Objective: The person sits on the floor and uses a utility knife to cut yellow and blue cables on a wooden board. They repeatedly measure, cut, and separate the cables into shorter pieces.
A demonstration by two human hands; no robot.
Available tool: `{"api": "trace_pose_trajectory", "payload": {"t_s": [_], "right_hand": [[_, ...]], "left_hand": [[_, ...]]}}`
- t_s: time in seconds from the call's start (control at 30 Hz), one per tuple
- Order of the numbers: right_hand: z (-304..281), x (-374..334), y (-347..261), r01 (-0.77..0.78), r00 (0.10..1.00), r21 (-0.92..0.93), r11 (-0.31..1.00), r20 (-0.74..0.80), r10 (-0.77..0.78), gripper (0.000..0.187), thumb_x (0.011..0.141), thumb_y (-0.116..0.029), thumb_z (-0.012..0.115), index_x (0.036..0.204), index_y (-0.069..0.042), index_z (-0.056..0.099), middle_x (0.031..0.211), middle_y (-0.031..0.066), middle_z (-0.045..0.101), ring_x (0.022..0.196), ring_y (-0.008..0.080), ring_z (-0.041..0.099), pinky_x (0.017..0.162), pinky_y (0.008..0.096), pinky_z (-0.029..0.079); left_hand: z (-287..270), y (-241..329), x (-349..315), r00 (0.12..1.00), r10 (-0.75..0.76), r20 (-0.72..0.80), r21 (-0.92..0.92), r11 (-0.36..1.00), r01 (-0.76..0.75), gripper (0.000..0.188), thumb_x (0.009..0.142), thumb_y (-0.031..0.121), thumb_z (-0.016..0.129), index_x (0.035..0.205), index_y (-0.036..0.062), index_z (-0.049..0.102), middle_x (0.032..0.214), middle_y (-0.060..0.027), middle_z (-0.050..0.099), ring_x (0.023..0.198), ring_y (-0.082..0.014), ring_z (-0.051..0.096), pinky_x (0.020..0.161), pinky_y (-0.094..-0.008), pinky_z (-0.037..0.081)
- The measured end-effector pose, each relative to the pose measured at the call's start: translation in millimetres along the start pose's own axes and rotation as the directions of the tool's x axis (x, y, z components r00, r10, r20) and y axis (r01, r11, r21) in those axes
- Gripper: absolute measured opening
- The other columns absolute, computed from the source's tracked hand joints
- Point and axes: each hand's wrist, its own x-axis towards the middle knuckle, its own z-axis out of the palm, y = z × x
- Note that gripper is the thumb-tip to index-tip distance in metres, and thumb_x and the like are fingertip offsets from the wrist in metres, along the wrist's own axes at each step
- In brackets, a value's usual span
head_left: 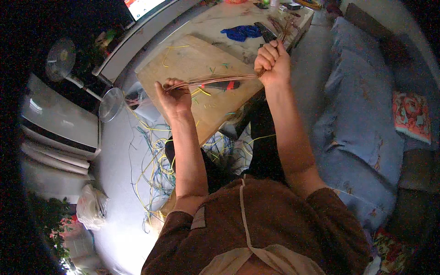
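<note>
A bundle of bare copper wires point(215, 79) stretches between my hands above a wooden board. My left hand point(175, 97) holds its left end, with the fingers curled round the strands. Higher and to the right, my right hand point(273, 62) is closed in a fist round the other end, and loose wire ends point(287, 32) fan out above it. Under the bundle lies a red and black hand tool point(222, 85), its kind partly hidden by the wires. Short bits of yellow and green insulation point(203, 91) are scattered on the wooden board point(183, 56).
A tangle of yellow, blue and green wires point(158, 158) covers the floor left of my legs. On the table behind the board are a blue cloth point(240, 33) and a dark remote point(266, 33). A blue-covered sofa point(355, 123) stands on the right; a plastic bag point(91, 207) sits at left.
</note>
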Motion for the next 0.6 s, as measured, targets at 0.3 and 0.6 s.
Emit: {"api": "trace_pose_trajectory", "payload": {"t_s": [0.3, 0.6], "right_hand": [[2, -14, 24, 0.016, 0.960, -0.481, 0.877, -0.237, -0.148, 0.034, 0.090, -0.039, 0.037, 0.064, -0.016, 0.039, 0.050, -0.0060, 0.025, 0.041, 0.0064, 0.022, 0.038, 0.0190, 0.022], [-26, -31, 32, 0.051, 0.981, -0.260, 0.964, -0.166, -0.097, 0.037, 0.089, -0.038, 0.039, 0.061, -0.014, 0.036, 0.055, -0.0044, 0.028, 0.045, 0.0075, 0.027, 0.046, 0.0211, 0.029]], "left_hand": [[55, -72, -15, 0.998, 0.002, -0.061, 0.145, 0.989, 0.007, 0.040, 0.087, 0.045, 0.040, 0.066, 0.0102, 0.038, 0.062, -0.0041, 0.047, 0.055, -0.0148, 0.040, 0.049, -0.0268, 0.035], [89, -75, -12, 0.970, 0.242, -0.009, 0.465, 0.860, -0.210, 0.037, 0.087, 0.044, 0.038, 0.069, 0.0111, 0.035, 0.057, -0.0039, 0.045, 0.046, -0.0108, 0.033, 0.041, -0.0235, 0.025]]}}
